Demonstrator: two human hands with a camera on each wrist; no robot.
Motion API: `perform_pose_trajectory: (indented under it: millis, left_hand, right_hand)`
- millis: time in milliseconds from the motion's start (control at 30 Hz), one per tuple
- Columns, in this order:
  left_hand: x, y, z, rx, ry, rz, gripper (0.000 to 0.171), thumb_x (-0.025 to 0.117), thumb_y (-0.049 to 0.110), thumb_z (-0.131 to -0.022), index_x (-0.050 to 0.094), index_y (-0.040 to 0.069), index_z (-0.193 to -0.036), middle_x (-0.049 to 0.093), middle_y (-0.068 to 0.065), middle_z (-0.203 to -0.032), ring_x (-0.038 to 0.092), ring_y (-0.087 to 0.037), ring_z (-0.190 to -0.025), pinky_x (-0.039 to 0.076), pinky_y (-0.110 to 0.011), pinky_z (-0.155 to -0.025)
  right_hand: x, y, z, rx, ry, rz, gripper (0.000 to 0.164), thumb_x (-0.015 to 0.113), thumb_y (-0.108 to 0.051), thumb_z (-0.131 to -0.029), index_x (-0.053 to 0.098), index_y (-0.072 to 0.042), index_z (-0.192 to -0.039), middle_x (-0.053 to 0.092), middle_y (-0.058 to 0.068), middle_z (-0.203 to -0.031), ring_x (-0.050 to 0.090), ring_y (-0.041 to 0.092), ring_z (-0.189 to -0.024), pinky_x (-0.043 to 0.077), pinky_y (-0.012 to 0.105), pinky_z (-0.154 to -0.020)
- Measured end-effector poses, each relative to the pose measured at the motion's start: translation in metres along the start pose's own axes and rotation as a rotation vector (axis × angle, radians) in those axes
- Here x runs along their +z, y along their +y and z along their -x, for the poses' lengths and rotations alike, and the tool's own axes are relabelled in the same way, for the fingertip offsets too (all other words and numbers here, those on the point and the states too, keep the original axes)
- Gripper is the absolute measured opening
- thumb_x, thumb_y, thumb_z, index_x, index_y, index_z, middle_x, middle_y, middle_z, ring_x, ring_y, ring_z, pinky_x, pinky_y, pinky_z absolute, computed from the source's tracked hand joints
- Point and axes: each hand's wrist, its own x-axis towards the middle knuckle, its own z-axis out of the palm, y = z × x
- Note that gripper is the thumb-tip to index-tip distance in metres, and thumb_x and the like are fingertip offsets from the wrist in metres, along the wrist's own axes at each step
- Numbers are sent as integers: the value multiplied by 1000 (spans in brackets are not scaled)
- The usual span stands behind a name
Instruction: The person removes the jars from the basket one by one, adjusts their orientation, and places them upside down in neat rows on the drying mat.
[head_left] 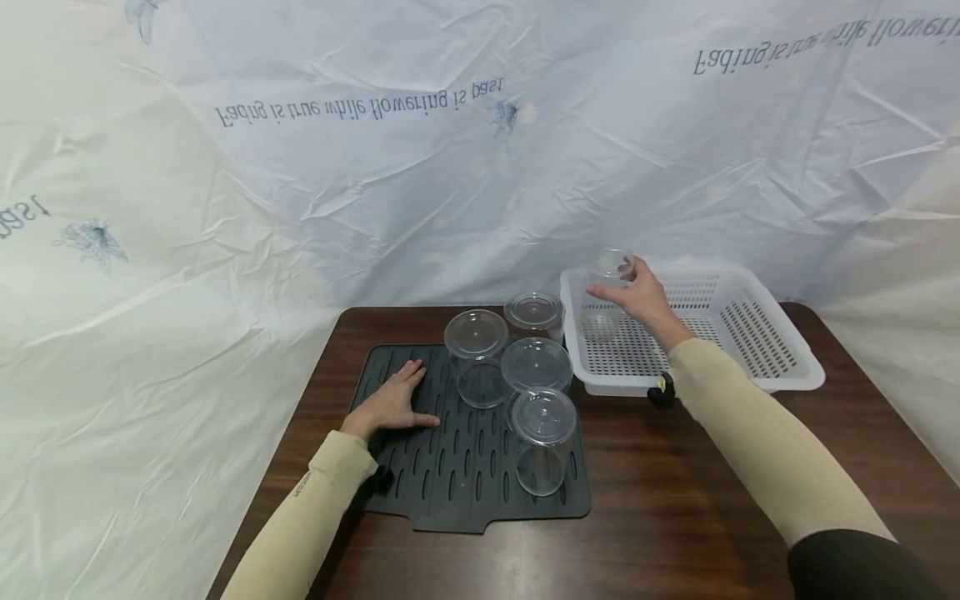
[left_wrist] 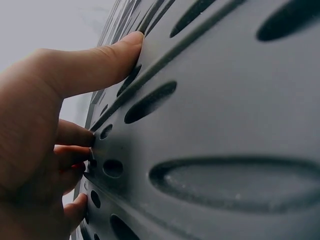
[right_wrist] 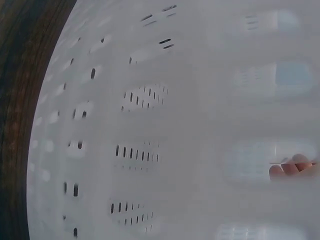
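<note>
My left hand [head_left: 393, 404] rests with spread fingers on the left part of a dark grey drying mat [head_left: 450, 504]. In the left wrist view its thumb and fingertips touch the slotted surface. My right hand [head_left: 643, 298] grips a small clear jar [head_left: 604, 268] at the left end of a white plastic basket [head_left: 795, 367], its lower part inside the basket. In the right wrist view the basket wall fills most of the picture, and a few fingertips [right_wrist: 292, 168] show through a slot. Several clear lidded jars, including a front one [head_left: 543, 417] and a taller one [head_left: 476, 333], stand on the mat's right side.
The mat and basket lie side by side on a brown wooden table [head_left: 675, 517]. A white sheet [head_left: 420, 192] with printed lettering hangs behind. Another lidded jar [head_left: 534, 310] stands at the back beside the basket's left wall.
</note>
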Motion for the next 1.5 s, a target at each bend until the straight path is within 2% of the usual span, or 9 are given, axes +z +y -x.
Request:
perform_pose_trajectory:
  millis: [67,300,467,800,1033,1167,1300,1500]
  left_hand:
    - [0,0,0,0,-2,-6,109,73,62,-77,27,-2,-152,17,-20,-161,14,-37,-149,25,-56,-117]
    - [0,0,0,3,-1,5,109,73,62,-77,27,-2,-152,17,-20,-161,14,-37,-149,24,-56,-117]
    - [-1,0,0,3,-1,-2,109,73,62,-77,27,-3,-152,17,-20,-161,14,-37,-149,24,-56,-117]
    - [0,0,0,2,-8,-4,109,73,62,-78,26,-2,-152,17,-20,-161,14,-37,-149,24,-55,-117]
    - [-3,1,1,-17,-13,-20,110,74,63,-76,29,-2,-152,18,-20,-161,16,-37,-149,28,-56,-115]
    - [-5,1,1,-11,-10,-32,109,75,62,-75,31,-3,-150,20,-21,-160,18,-38,-148,27,-56,-116]
    - [-7,1,0,-6,-18,-16,108,75,60,-76,31,-3,-151,19,-20,-160,17,-37,-149,24,-55,-117]
    - [-20,4,0,-19,41,66,102,77,53,-78,32,-2,-150,20,-18,-161,27,-39,-145,35,-56,-111]
  right_hand:
    - [1,0,-2,0,9,2,118,77,-62,-72,12,-12,-158,35,19,-151,35,40,-137,38,60,-104]
    - [2,4,-6,-12,63,-37,101,80,-59,-72,35,-8,-147,42,16,-144,39,37,-134,42,57,-101]
    - [3,4,-7,-21,110,-22,92,80,-58,-72,42,-10,-141,48,15,-136,45,36,-129,46,54,-99]
    - [3,3,-7,-30,137,7,82,80,-57,-73,48,-12,-134,51,13,-131,49,37,-126,49,53,-94]
    - [3,3,-3,-33,127,18,85,78,-62,-72,48,-12,-133,51,13,-130,49,36,-126,49,53,-92]
    - [-1,4,0,-29,126,19,85,77,-63,-71,48,-14,-134,51,13,-130,48,34,-126,49,52,-92]
    - [-5,4,2,-40,116,27,85,77,-64,-71,49,-14,-134,51,14,-129,48,36,-126,48,54,-93]
    - [-10,2,5,-65,106,25,85,78,-62,-72,48,-13,-135,51,15,-129,48,38,-127,48,55,-94]
